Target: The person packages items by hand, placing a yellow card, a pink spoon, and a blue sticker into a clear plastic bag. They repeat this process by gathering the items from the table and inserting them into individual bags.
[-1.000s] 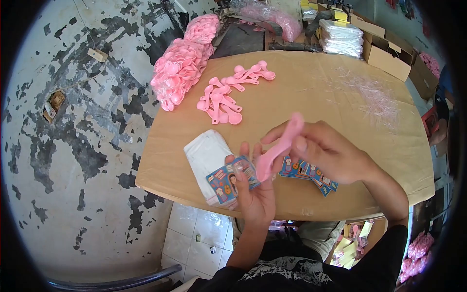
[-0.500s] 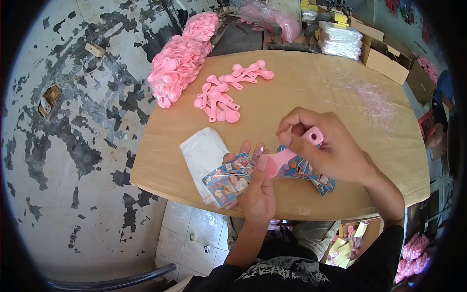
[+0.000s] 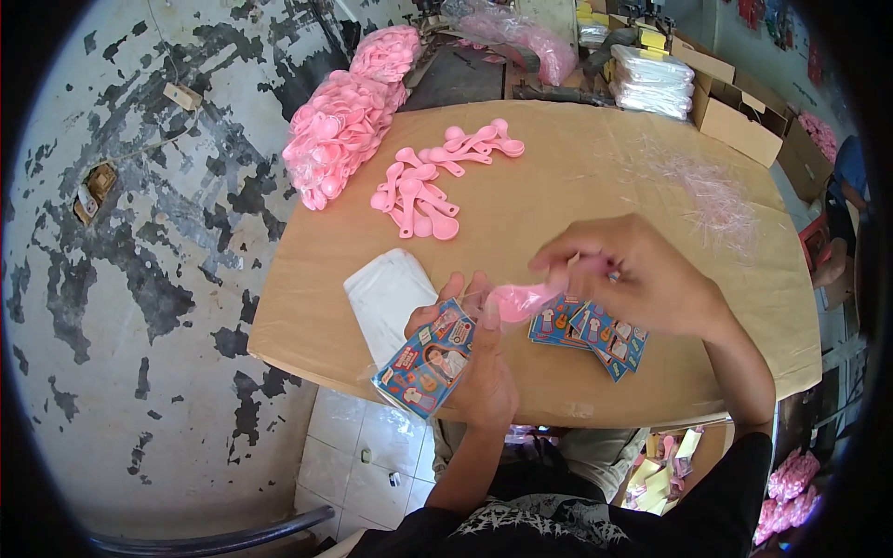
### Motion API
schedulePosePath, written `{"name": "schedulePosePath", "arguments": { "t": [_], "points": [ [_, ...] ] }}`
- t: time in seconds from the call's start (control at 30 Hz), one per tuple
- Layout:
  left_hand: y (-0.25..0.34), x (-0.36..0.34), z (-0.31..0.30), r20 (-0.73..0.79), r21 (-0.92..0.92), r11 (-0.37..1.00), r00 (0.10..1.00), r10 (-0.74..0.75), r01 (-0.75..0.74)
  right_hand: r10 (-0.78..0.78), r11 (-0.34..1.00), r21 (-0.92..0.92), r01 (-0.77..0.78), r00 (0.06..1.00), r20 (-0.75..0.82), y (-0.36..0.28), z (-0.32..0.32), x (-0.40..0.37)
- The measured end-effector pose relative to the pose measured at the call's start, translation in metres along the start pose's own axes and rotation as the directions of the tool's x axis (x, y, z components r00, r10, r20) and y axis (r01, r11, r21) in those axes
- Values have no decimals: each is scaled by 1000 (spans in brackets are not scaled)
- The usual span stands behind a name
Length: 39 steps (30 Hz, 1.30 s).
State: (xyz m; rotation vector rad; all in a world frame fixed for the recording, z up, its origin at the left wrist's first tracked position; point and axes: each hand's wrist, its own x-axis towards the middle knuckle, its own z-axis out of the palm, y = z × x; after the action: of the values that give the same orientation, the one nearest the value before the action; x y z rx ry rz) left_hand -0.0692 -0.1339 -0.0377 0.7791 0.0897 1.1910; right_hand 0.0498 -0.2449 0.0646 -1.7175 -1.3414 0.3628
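Note:
My left hand (image 3: 484, 372) holds a blue printed card in clear wrap (image 3: 428, 363) near the table's front edge. A pink spoon (image 3: 521, 302) lies between my hands, its bowl by my left fingertips and its handle pinched in my right hand (image 3: 633, 274). Clear plastic shines over the bowl. Beneath my right hand, a pile of blue cards (image 3: 609, 339) rests on the brown table (image 3: 316, 288). A stack of white bags (image 3: 386, 288) lies partly behind my left hand. Loose pink spoons (image 3: 414, 200) are spread farther back.
A big bag of pink spoons (image 3: 339, 130) stands at the back left. Thin clear strips (image 3: 707, 195) lie on the right. Packed clear bags (image 3: 651, 82) and an open carton (image 3: 739, 121) are behind. Another person's arm (image 3: 831, 265) shows at far right.
The spoon has shifted left and lies flatter, its bowl now nearer my left fingers. The wrapped card has tilted more steeply and moved slightly down and left. My right hand has turned over the handle.

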Motion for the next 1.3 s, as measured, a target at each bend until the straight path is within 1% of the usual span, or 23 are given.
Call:
{"name": "schedulePosePath", "arguments": {
  "t": [0.1,0.2,0.3,0.4,0.5,0.6,0.7,0.8,0.9,0.93,1.0,1.03,1.1,1.13,1.2,1.23,1.3],
  "points": [
    [-4,-1,-3,114,186,981,993,40,-61,-116,980,-156,126,991,71,-10,8,-2],
    [-4,1,-5,170,168,984,985,36,-65,-49,992,-111,61,993,107,-17,8,-4],
    [-5,-1,-6,146,118,993,989,16,-33,-75,996,50,72,995,59,-6,8,-4],
    [0,-1,-2,83,-41,996,994,-74,77,66,995,70,-72,993,97,-15,0,-5],
    [-3,-2,-3,96,126,992,995,-32,20,-46,984,-165,71,987,154,-17,0,-3],
    [-3,-5,-3,117,224,972,992,40,-66,-143,957,-240,165,984,106,-11,15,-7],
    [-9,-2,-9,137,233,962,984,112,-142,-65,957,-278,79,996,60,-15,22,-9],
    [-7,-4,-9,146,260,958,986,81,-118,-67,967,-240,81,996,67,-10,22,-8],
    [-7,-5,-15,183,131,985,979,87,-112,-132,981,-136,139,989,60,-7,14,-7],
    [-6,-5,-14,124,31,999,992,10,-13,-75,993,-84,81,995,68,-9,8,-7],
    [0,-3,-10,26,-186,970,988,-155,158,32,999,15,-34,995,98,-18,-7,-7],
    [-3,-3,-11,46,-253,948,981,-186,192,44,999,-11,-43,993,111,-20,-13,-8],
    [-5,-2,-12,62,-306,914,963,-261,267,64,996,-65,-56,989,132,-22,-22,-8],
    [-5,-1,-12,73,-332,893,952,-298,305,53,998,-53,-47,992,114,-21,-23,-9],
    [-7,-5,-12,111,-311,905,957,-269,290,36,999,-29,-34,996,76,-19,-22,-9],
    [-8,-7,-11,129,-300,910,958,-256,284,16,1000,-26,-13,994,106,-18,-21,-10],
    [-8,-10,-9,110,-264,918,955,-276,295,-23,999,-20,27,986,166,-15,-17,-10]
  ]
}}
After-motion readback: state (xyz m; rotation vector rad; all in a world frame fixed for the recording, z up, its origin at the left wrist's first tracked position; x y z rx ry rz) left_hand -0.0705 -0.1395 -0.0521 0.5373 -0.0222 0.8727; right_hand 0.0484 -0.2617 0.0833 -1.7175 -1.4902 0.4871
